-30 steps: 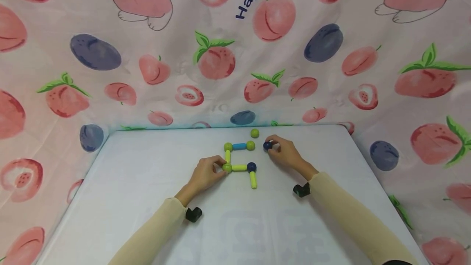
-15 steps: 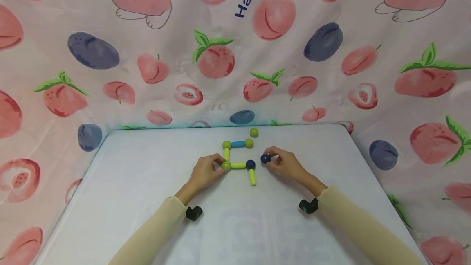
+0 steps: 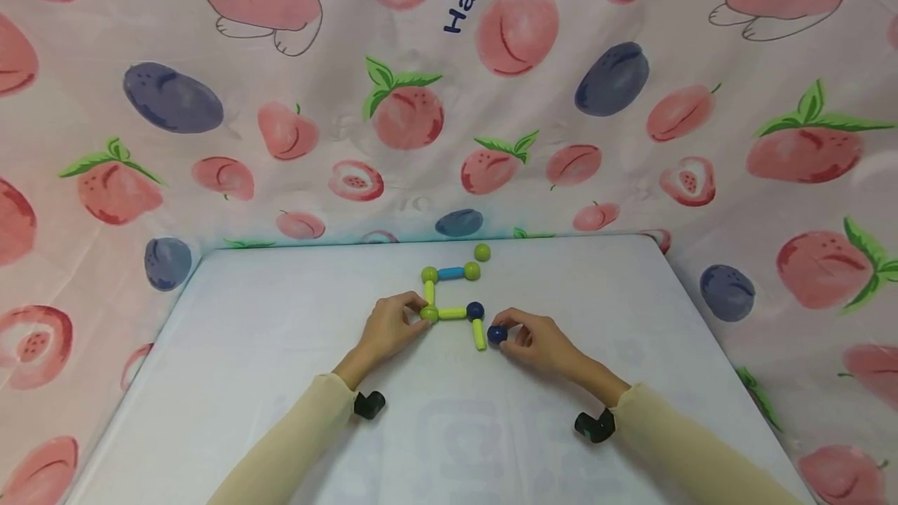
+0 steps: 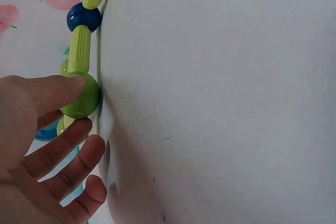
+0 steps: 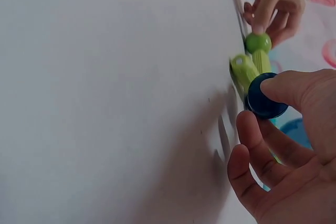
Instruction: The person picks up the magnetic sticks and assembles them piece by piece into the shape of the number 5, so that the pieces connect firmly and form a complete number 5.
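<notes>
Pinching a smooth, glossy green corner ball [image 3: 429, 313] between thumb and fingertips, the left hand [image 3: 389, 330] is resting just to its left, its remaining fingers curving loosely apart. Right of the corner ball and slightly nearer the person, the right hand [image 3: 539, 343] is pinching a shiny, round navy ball [image 3: 497, 334] between thumb and finger, its other fingers bending and standing apart.

A straight lime cross rod [image 3: 452, 313] is running rightward from the corner ball, showing fine lengthwise ridges in the left wrist view, and is meeting a dark, polished joint ball [image 3: 475, 310]. From there a stubby end rod [image 3: 480, 334], also lime, is pointing toward the person, to the right of the corner ball. The navy ball is sitting just beside this rod; whether they are touching, I cannot tell.

Directly beyond the corner ball, a short lime far rod [image 3: 429, 292] is leading to a green upper ball [image 3: 429, 275]. Beyond and to the right of the corner ball, a slim blue rod [image 3: 451, 273] is joining that sphere to a green tip ball [image 3: 472, 270]. Farther beyond, a loose green ball [image 3: 482, 252] is lying on the matte white tabletop [image 3: 316, 287].
</notes>
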The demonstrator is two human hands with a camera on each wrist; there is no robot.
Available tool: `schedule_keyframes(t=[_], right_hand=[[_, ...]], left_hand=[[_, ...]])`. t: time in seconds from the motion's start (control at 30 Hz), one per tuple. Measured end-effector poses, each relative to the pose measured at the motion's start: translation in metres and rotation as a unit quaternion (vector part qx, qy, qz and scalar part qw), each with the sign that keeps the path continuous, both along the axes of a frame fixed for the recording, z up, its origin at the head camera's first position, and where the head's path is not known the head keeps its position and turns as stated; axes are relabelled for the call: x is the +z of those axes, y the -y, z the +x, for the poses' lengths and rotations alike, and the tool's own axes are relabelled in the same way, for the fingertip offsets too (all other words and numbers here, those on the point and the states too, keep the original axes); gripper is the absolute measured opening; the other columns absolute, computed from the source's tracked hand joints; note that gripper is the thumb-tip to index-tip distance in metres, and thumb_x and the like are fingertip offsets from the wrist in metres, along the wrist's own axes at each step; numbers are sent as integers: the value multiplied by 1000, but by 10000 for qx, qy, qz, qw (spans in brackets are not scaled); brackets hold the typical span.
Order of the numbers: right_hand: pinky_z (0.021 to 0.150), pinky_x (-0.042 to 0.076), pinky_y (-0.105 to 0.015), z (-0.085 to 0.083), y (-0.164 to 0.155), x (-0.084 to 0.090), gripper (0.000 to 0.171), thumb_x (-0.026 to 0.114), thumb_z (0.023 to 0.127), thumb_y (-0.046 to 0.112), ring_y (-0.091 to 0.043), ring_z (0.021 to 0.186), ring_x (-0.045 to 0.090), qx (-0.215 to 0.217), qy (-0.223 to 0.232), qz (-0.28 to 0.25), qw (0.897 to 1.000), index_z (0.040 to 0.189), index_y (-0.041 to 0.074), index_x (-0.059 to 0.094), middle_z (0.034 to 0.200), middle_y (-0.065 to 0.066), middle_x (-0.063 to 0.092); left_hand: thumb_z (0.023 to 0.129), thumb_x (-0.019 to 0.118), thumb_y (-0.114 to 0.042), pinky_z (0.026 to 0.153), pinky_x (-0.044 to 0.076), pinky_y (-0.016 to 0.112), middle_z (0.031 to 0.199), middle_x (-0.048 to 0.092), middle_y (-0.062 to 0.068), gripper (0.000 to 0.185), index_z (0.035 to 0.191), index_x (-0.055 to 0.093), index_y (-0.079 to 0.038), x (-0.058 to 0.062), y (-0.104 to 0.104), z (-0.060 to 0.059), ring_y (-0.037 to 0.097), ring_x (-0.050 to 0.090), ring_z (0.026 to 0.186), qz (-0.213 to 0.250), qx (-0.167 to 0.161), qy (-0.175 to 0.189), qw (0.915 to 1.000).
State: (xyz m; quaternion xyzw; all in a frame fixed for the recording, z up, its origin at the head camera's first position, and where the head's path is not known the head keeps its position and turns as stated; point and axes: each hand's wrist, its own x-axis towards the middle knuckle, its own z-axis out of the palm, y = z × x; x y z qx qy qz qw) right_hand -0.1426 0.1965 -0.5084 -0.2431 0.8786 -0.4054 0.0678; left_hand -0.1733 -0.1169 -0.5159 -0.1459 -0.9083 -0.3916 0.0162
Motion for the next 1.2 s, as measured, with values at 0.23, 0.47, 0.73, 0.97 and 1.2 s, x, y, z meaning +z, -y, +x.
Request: schedule_keyframes(t=[0.23,0.47,0.73,0.97,1.2], right_hand=[[67,51,-25,12,6,0,38,75,91,6,-10,74,58,131,134,106,9998,124,22,67,115,0,70],[67,51,-25,19,8,0,37,75,91,7,-9,73,58,163,240,128,9995,125,21,67,115,2,69],[68,50,-25,24,10,-3,38,78,91,8,-10,74,57,316,281,116,9990,125,19,68,113,5,68],[71,51,-26,26,10,-5,39,78,90,8,-10,77,58,344,121,118,9993,126,18,67,116,5,68],[72,53,-27,27,9,-6,39,79,90,8,-10,79,59,316,-10,75,9995,126,17,67,116,3,67]], left_hand=[[86,85,-13,64,46,29,97,74,-2,23,107,76,-12,1,0,-1,11,55,69,11,7,-4,10000],[86,85,-13,65,46,29,99,75,-2,23,107,76,-12,2,0,-1,11,55,70,29,11,33,10000],[87,84,-14,67,47,30,100,74,-2,23,108,76,-13,1,0,-2,12,56,72,11,4,59,10000],[87,84,-15,66,46,29,100,74,-2,23,108,75,-13,0,1,-2,12,56,72,23,-24,42,10000],[87,84,-17,67,47,30,101,74,2,32,116,72,-13,2,4,-4,12,56,72,-107,-265,127,9995]])
